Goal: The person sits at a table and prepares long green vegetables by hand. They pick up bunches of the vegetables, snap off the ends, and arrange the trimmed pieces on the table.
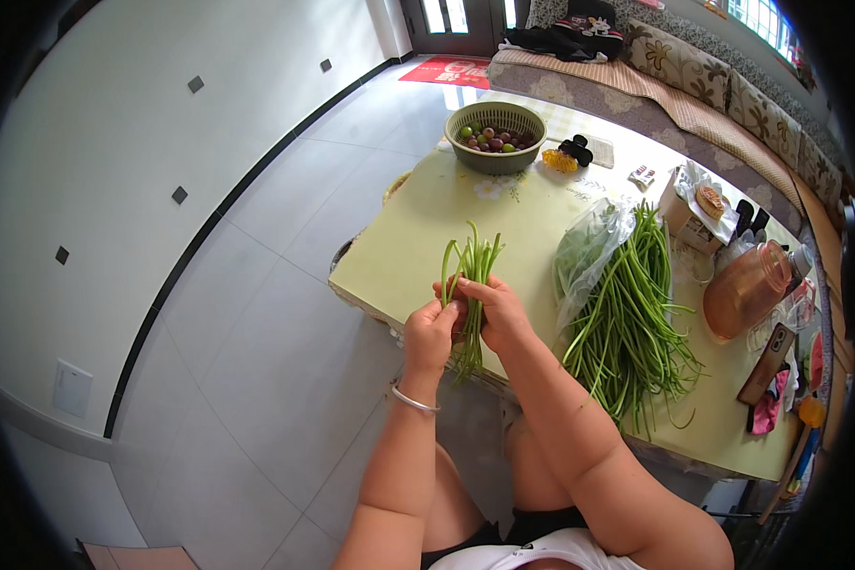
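A small bundle of long green vegetable stems (478, 255) stands upright between my two hands at the table's near edge. My left hand (434, 328) pinches the stems from the left; a silver bangle circles that wrist. From the right, my right hand (500, 309) is wrapped round the same bundle, its thumb across the front. The lower stem ends hang below the hands, past the table edge. To the right lies a large heap of the same green stems (627, 323), partly inside a clear plastic bag (594, 247).
A grey-green colander (496, 161) of green and purple fruit stands on the pale yellow table (399, 247). Beside it is a black hair claw (576, 149). At right are a box (689, 223), a jar of reddish liquid (746, 290) and a phone (768, 364). A sofa (627, 104) runs behind.
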The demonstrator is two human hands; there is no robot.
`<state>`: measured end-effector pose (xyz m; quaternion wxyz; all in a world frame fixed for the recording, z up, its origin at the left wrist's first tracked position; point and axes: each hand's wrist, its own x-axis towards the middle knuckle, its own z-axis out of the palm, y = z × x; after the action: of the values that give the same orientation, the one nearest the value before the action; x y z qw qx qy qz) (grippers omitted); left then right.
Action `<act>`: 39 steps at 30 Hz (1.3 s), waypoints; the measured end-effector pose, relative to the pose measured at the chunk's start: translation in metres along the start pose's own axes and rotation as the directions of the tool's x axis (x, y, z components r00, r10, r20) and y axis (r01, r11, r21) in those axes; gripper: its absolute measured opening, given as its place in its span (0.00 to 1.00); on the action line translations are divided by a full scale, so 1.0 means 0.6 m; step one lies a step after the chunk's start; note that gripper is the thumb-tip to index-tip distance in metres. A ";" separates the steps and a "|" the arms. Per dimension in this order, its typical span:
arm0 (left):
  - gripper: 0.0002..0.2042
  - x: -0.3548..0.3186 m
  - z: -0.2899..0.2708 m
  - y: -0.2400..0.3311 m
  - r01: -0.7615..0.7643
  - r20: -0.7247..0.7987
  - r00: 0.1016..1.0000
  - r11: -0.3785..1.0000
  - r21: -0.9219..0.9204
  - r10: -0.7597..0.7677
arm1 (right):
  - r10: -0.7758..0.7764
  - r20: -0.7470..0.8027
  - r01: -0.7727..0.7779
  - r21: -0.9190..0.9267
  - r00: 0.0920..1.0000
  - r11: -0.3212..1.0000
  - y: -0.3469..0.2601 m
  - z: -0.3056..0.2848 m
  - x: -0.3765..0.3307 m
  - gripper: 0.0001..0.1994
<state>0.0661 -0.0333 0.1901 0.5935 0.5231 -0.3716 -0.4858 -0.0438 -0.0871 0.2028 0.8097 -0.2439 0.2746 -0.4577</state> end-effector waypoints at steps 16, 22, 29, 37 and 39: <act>0.07 0.017 0.008 -0.016 -0.040 -0.097 0.995 0.988 -0.151 0.026 | 0.054 0.083 -0.064 0.115 0.995 0.991 0.015 -0.011 0.011 0.11; 0.06 0.015 0.014 -0.011 -0.030 -0.093 0.996 0.949 -0.314 0.001 | 0.043 0.046 -0.049 0.134 0.998 0.990 0.028 -0.036 0.025 0.12; 0.07 0.018 0.007 -0.013 -0.058 -0.136 0.990 0.992 -0.110 0.043 | 0.053 -0.072 -0.047 0.078 0.996 0.996 0.025 -0.023 0.015 0.08; 0.07 0.012 0.019 -0.001 -0.066 -0.112 0.991 0.998 0.015 0.067 | 0.026 -0.053 -0.018 0.148 0.998 0.989 0.026 -0.032 0.018 0.08; 0.07 0.016 0.011 -0.007 -0.077 -0.116 0.991 0.991 -0.112 0.064 | 0.039 -0.033 -0.033 0.183 0.999 0.982 0.029 -0.032 0.021 0.08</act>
<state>0.0615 -0.0441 0.1865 0.6597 0.5006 -0.3269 -0.4552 -0.0406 -0.0930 0.1747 0.8317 -0.1552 0.2504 -0.4707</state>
